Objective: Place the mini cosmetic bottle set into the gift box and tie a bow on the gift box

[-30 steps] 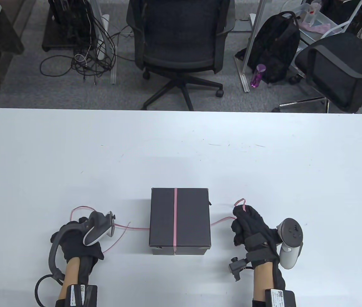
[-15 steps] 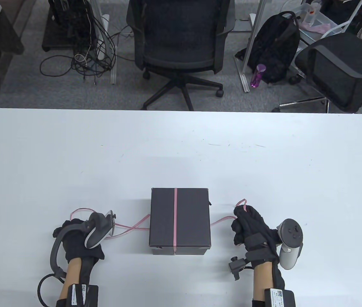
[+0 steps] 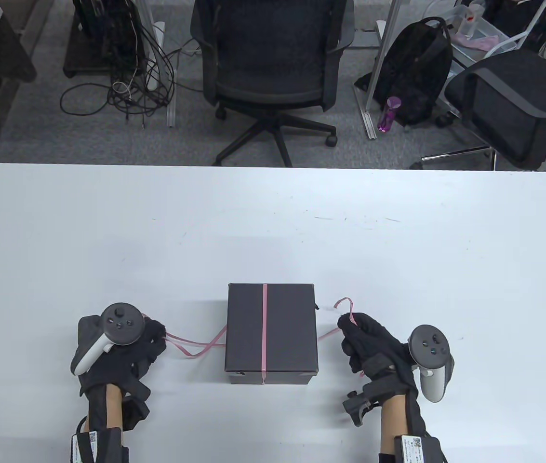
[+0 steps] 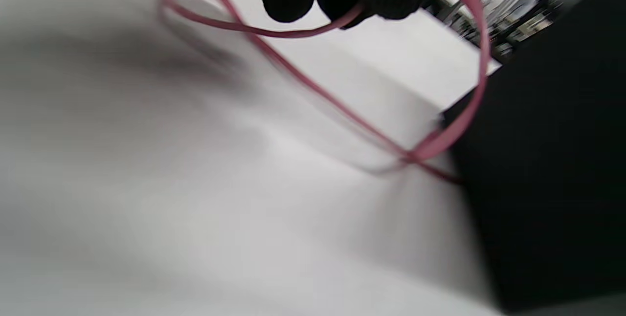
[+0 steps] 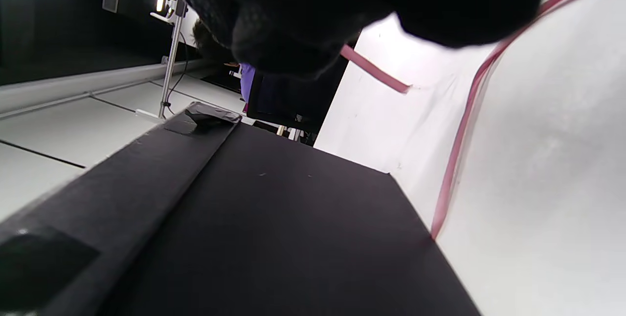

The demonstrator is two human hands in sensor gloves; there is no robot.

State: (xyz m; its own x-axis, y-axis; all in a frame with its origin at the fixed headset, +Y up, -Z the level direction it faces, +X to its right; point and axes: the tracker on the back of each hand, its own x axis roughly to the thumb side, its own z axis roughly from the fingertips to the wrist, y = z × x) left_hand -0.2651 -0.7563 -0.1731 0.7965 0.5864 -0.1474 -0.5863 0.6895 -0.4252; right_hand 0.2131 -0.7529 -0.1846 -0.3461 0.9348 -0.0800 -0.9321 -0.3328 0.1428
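Note:
A closed black gift box [image 3: 271, 333] stands near the table's front edge, with a pink ribbon [image 3: 264, 328] running over its lid from back to front. The ribbon's two ends come out from under the box on either side. My left hand [image 3: 154, 337], left of the box, pinches the left ribbon end [image 4: 293, 32], which loops on the table [image 3: 195, 349]. To the right of the box my right hand [image 3: 350, 333] grips the other ribbon end [image 5: 459, 149], its tip curling up above the fingers [image 3: 345, 304]. No bottle set is visible.
The white table [image 3: 273, 226] stretches wide behind the box. Beyond its far edge stand two office chairs [image 3: 273, 62], a black backpack [image 3: 412, 72] with a purple bottle [image 3: 388, 113], and floor cables [image 3: 128, 87].
My left hand has rolled palm-down and shifted toward the box, so the ribbon's left end now lies in a slack crossed loop. The right hand moved slightly left and turned, still holding its end.

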